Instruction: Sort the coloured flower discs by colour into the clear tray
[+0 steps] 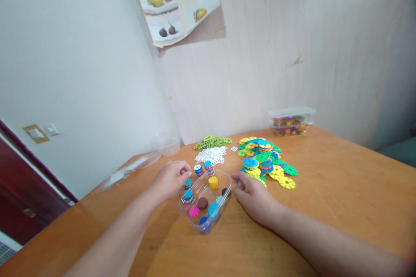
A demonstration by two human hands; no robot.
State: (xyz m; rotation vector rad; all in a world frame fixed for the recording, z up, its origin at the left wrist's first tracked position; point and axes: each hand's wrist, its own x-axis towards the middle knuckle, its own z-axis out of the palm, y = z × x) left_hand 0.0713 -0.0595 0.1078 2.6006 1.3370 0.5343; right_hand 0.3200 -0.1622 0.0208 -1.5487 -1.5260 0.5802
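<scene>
A clear plastic tray (195, 224) lies on the wooden table (341, 190) in front of me, with several small stacks of coloured toy discs in it. My left hand (170, 178) rests at the tray's left rim, fingers curled beside a blue disc stack (187, 184). My right hand (251, 194) grips the tray's right rim, fingers pinched on the plastic edge. Two more disc stacks (204, 168) stand just behind the tray.
A pile of flat coloured discs (264, 160) spreads at the back right. Green pieces (212, 141) and white pieces (211, 155) lie behind the tray. A lidded box of toys (291, 121) stands by the wall. A clear cup (168, 143) and a clear lid (128, 169) sit at left.
</scene>
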